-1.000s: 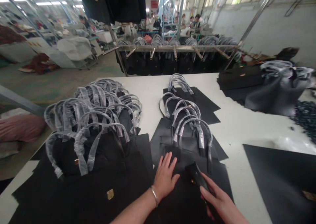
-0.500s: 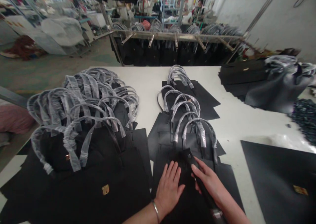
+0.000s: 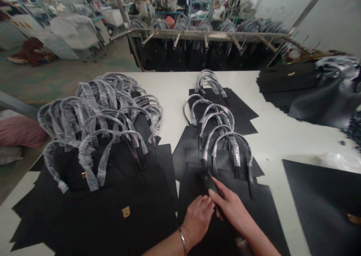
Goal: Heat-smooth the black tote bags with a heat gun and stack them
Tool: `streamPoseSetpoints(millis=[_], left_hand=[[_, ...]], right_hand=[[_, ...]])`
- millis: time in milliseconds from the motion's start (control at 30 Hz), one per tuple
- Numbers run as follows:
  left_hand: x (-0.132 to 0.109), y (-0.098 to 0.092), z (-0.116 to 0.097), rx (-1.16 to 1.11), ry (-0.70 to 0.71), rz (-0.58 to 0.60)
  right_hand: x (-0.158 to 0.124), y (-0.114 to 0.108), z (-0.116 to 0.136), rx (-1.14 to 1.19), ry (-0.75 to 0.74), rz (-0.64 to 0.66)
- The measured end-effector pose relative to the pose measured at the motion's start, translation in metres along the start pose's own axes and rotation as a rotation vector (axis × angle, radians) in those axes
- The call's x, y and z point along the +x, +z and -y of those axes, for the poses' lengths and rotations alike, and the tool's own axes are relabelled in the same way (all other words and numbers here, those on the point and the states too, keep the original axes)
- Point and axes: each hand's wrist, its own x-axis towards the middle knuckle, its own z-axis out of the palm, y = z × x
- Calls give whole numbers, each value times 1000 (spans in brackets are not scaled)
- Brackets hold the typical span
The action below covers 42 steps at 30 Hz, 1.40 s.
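My right hand [image 3: 229, 207] grips a long black strap-like piece [image 3: 208, 179], thumb on top. Its tip has a small pale dot and points away from me; metal shows near its lower end. Close beside it, my left hand [image 3: 198, 218] has its fingers curled in, the fingertips meeting the right fingers; what they hold, if anything, is hidden. Both hands are over a black bag panel [image 3: 262, 207] in a stack. Handles wrapped in clear plastic [image 3: 249, 150] rise from the stacked panels just beyond.
To the left lies a larger pile of black bag panels [image 3: 149, 195] with plastic-wrapped handles and a gold clasp [image 3: 126, 211]. Another black panel [image 3: 321, 203] lies at right on the white table [image 3: 273, 135]. Behind stands a metal rack [image 3: 220, 34] hung with bags.
My left hand has gone from lying flat with fingers stretched to curled, moving right against my right hand. The strap-like piece has shifted left. The view has shifted slightly.
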Motion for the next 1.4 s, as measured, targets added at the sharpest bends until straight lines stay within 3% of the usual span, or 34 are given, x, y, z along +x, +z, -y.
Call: streamPoseSetpoints(millis=[133,233,300,433,533,633,767,867,933,1033,1100,1133,1233,1300,1400], left_hand=[[12,-21,11,-32,-60,121],[38,-49,38,-27,-42,178],[62,-65,62,22,39,240],[109,-83,102,100,344,448],[133,-84,115,87,538,540],[145,-81,117,53,613,604],[152,-79,114,-30,541,704],[159,-85,116,-179,302,721],[162,-92,120,-215,145,652],[147,-100,121,-159,-56,458],[118,-98,111,-193,-119,341],[99,-94,104,-235,-91,317],[41,-74,78,-273,162,403],[14,-61,65,-188,163,378],[1,-49,57,-122,116,347]], right_hand=[[-16,-14,1,98,-20,-13],[-31,-26,-13,133,40,65],[-37,-28,-24,108,66,104],[-37,-20,-35,41,69,121],[-29,-12,-32,40,46,131],[-22,-9,-28,32,45,123],[-18,-10,-26,11,63,124],[-18,-13,-25,-11,85,131],[-18,-14,-24,-8,99,123],[-17,-14,-24,13,110,118],[-18,-13,-23,7,114,128],[-18,-13,-22,-4,111,131],[-18,-10,-18,-67,102,135],[-15,-6,-14,-109,105,133],[-4,2,-3,-114,120,131]])
